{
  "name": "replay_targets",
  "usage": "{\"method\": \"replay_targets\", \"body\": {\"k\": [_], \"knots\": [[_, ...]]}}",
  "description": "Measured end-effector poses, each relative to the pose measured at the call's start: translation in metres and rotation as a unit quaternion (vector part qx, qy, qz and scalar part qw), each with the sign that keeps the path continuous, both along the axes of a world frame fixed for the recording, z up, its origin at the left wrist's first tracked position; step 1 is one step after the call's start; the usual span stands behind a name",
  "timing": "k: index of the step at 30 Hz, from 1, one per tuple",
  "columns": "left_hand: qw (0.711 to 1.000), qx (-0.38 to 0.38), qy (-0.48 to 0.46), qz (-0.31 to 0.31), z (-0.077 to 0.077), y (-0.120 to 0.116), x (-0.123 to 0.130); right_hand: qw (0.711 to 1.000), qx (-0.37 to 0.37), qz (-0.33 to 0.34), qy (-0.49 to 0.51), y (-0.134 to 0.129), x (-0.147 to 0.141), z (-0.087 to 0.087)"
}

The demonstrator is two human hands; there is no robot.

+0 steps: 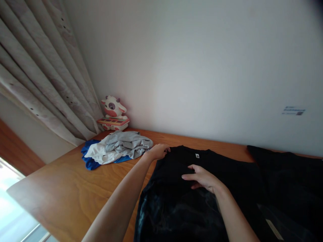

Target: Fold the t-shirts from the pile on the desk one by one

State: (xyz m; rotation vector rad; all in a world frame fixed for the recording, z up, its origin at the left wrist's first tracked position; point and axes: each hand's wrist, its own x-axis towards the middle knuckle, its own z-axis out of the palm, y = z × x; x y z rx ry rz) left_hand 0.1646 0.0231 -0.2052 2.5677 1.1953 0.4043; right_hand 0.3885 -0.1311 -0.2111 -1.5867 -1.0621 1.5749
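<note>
A black T-shirt (174,168) lies spread on the wooden table, its neckline and small white label toward the wall. At the shirt's far left shoulder, my left hand (159,151) has its fingers closed on the fabric edge. Over the chest, just below the neckline, is my right hand (202,178), thumb and fingers apart and nothing gripped. Whether its fingertips touch the cloth I cannot tell. The lower left part of the shirt looks glossy or printed.
A heap of white, grey and blue clothes (121,146) sits on the wooden table (63,191) at left. Behind it stands a cow-shaped toy keyboard (113,114) by the curtain (50,67). Another black garment (290,171) lies at right. A wall (202,67) borders the back.
</note>
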Motion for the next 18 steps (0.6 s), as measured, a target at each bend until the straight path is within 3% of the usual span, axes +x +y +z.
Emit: {"method": "replay_targets", "body": {"k": [3, 6, 10, 14, 18], "knots": [[0.996, 0.044, -0.036, 0.071, -0.008, -0.004, 0.004, 0.998, 0.026, -0.055, 0.017, 0.003, 0.0, 0.001], [0.989, 0.073, -0.072, 0.109, -0.016, -0.018, 0.002, 0.999, 0.01, -0.03, -0.005, 0.002, 0.003, 0.001], [0.99, 0.083, -0.092, 0.069, -0.023, -0.046, -0.014, 0.998, -0.01, 0.017, -0.058, 0.001, 0.008, 0.001], [0.993, 0.084, -0.084, 0.001, -0.037, -0.072, -0.038, 0.999, -0.006, 0.007, -0.041, 0.0, 0.011, 0.001], [0.998, 0.058, -0.02, -0.032, -0.043, -0.088, -0.053, 0.999, -0.017, -0.012, -0.035, -0.001, 0.016, -0.005]]}}
